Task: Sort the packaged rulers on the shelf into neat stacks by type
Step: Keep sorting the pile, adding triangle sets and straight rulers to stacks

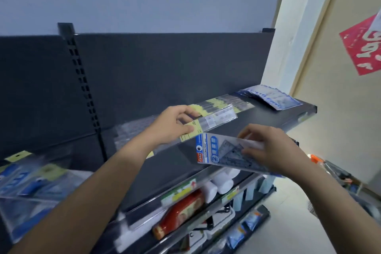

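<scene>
Here, ruler packs (218,118) on shelf (266,116), geometry pack (212,150) nearby

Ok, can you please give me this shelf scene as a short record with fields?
left hand: grips a clear ruler pack with yellow card
right hand: holds a blue-and-white GEOMETRIC set-square pack
surface: black metal shelf
back of shelf: row of yellow-carded ruler packs
right end: pile of blue-and-white packs
</scene>
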Demonstrator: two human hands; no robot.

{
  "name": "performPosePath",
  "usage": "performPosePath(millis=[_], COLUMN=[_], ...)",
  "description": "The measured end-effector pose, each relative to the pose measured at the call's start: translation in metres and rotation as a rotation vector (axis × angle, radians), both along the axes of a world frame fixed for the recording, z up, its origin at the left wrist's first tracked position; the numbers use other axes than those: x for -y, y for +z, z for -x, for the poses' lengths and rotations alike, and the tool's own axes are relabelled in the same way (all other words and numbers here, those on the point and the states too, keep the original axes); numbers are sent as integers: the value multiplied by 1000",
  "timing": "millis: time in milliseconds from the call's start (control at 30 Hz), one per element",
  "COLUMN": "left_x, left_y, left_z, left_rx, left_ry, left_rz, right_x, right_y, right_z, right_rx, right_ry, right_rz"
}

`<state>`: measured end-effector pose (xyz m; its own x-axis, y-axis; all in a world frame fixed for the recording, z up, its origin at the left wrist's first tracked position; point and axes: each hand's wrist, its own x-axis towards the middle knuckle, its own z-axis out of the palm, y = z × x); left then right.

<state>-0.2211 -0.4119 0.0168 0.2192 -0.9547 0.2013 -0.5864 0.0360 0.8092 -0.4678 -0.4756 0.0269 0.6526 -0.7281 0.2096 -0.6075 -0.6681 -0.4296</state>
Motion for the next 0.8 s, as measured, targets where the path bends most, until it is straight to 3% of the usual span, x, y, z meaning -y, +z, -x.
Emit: performPosePath(millis=[200, 467, 800], left_x=[77, 179, 311], left_y=[0, -14, -53], left_z=[46, 52, 36], left_rx=[-114, -77, -98], left_ry=[74, 122, 136], left_rz=[-46, -105, -196], right_x=[74, 167, 315], right_y=[-1, -18, -25], right_z=[50, 67, 53], right_rx=[81, 206, 140], right_ry=[98, 180, 249], right_rz=[-116, -277, -407])
